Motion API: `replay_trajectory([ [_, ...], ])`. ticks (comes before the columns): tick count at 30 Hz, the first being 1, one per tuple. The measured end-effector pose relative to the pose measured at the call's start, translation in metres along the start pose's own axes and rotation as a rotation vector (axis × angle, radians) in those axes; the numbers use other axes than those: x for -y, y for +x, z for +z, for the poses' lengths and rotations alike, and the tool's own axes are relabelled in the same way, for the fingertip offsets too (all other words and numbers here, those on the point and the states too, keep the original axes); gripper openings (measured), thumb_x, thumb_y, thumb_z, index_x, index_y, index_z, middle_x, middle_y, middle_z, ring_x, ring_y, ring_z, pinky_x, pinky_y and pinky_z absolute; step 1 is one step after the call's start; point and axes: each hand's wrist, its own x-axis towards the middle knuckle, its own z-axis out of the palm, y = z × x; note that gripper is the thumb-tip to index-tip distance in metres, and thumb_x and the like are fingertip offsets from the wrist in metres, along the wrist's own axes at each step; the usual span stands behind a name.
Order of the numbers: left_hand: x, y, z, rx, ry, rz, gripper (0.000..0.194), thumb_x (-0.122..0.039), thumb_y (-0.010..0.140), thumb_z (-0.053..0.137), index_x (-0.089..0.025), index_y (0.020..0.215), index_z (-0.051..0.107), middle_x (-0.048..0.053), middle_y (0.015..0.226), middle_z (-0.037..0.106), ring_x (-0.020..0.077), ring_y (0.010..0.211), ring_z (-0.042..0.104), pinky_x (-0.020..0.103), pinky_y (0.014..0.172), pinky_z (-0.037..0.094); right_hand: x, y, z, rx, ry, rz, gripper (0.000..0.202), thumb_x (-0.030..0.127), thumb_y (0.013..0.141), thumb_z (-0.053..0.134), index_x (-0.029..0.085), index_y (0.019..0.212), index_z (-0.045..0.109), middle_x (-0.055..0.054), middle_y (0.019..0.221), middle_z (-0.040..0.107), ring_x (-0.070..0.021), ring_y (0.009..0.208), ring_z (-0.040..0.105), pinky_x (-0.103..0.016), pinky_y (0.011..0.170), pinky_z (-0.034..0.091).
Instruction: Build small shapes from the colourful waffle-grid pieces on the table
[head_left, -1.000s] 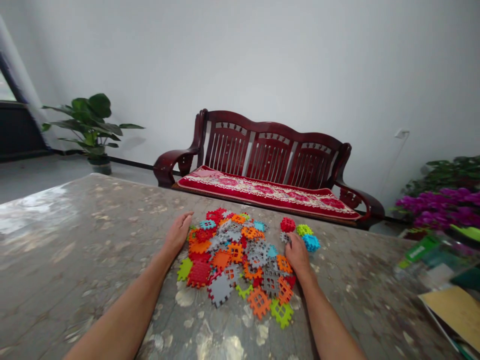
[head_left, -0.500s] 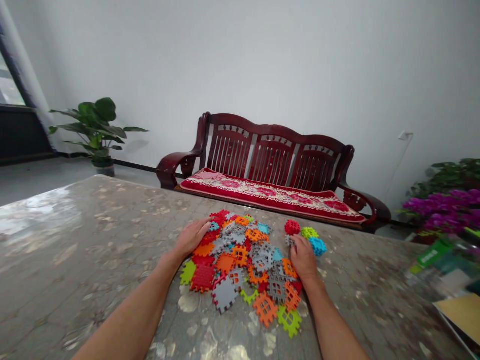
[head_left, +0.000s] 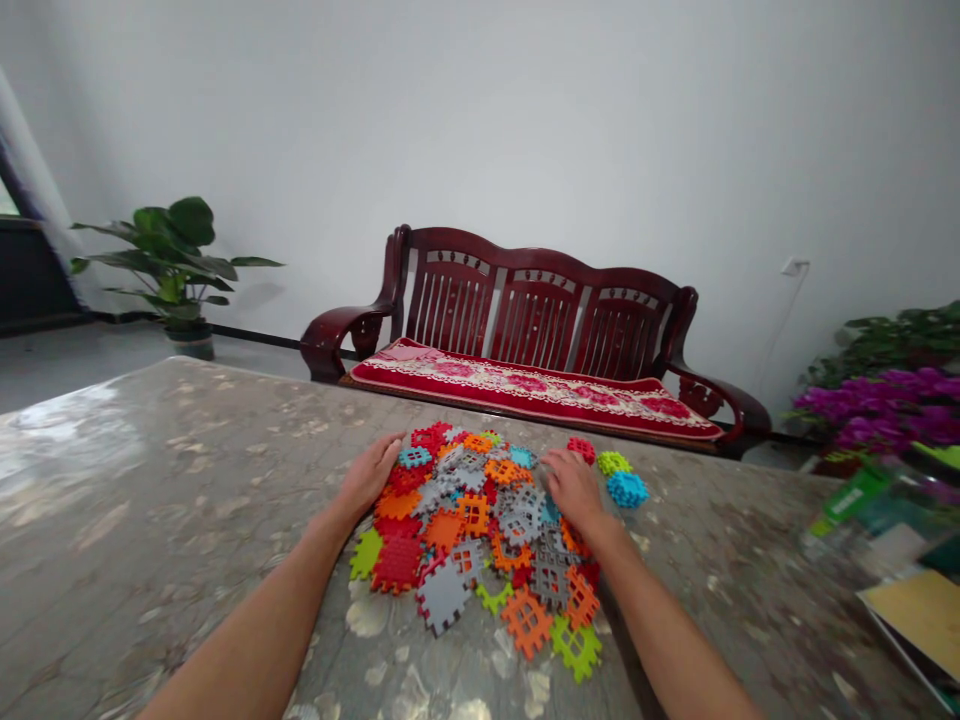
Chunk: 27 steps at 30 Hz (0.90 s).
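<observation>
A heap of flat toothed puzzle tiles (head_left: 442, 532) in red, orange, grey, blue and green lies on the table in front of me, some solid and others with window-like cutouts. Along the heap's left side rests my left hand (head_left: 369, 478), fingers stretched out beside the red and blue tiles, gripping nothing. My right hand (head_left: 574, 490) is over the heap's upper right edge, fingers apart near grey and blue tiles. Nothing shows in its grip. Just beyond it are a red tile stack (head_left: 581, 449), a green stack (head_left: 614, 463) and a blue stack (head_left: 628, 489).
The patterned grey tabletop (head_left: 187, 480) reaches toward a dark wooden bench (head_left: 525, 310) with a red floral cover. At the right edge are a green-labelled clear package (head_left: 851, 500), a tan-topped box (head_left: 919, 610) and purple flowers (head_left: 885, 405). A potted plant (head_left: 180, 260) stands at left.
My right hand has moved left, from beside the small stacks to the heap's upper right edge. My left hand stays by the heap's left side. The view has shifted slightly.
</observation>
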Motion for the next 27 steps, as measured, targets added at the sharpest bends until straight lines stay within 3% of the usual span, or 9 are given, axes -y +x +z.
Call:
replay_trajectory([
  [4, -0.002, -0.001, -0.001, 0.009, -0.006, -0.021, 0.054, -0.047, 0.088, 0.036, -0.017, 0.123, 0.065, 0.009, 0.127, 0.070, 0.0266, 0.119, 0.062, 0.041, 0.107, 0.044, 0.014, 0.022, 0.005, 0.096, -0.040, 0.022, 0.035, 0.017, 0.086, 0.055, 0.023, 0.118, 0.069, -0.009, 0.138, 0.058, -0.0244, 0.125, 0.051, -0.036, 0.104, 0.037],
  [11, -0.002, -0.001, -0.003, 0.043, 0.007, -0.007, 0.053, -0.048, 0.089, 0.035, -0.017, 0.119, 0.067, 0.009, 0.125, 0.071, 0.0257, 0.117, 0.063, 0.040, 0.108, 0.043, 0.008, 0.030, 0.013, 0.106, -0.024, 0.004, 0.023, 0.018, 0.088, 0.057, 0.022, 0.106, 0.070, -0.009, 0.112, 0.069, -0.0227, 0.108, 0.059, -0.034, 0.095, 0.041],
  [20, -0.005, -0.003, -0.004, 0.047, 0.020, -0.033, 0.053, -0.045, 0.090, 0.035, -0.017, 0.117, 0.070, 0.009, 0.123, 0.072, 0.0254, 0.115, 0.064, 0.038, 0.106, 0.045, 0.010, 0.022, -0.002, 0.103, 0.062, -0.071, 0.012, 0.012, 0.083, 0.059, 0.020, 0.085, 0.066, -0.010, 0.102, 0.067, -0.0262, 0.102, 0.057, -0.037, 0.092, 0.042],
  [27, -0.012, -0.005, -0.007, 0.049, 0.043, -0.030, 0.051, -0.044, 0.089, 0.034, -0.017, 0.111, 0.072, 0.009, 0.119, 0.074, 0.0264, 0.112, 0.065, 0.039, 0.104, 0.046, -0.013, 0.021, -0.024, 0.185, 0.263, 0.008, 0.010, 0.021, 0.084, 0.057, 0.020, 0.080, 0.065, -0.007, 0.091, 0.067, -0.0209, 0.085, 0.060, -0.031, 0.080, 0.044],
])
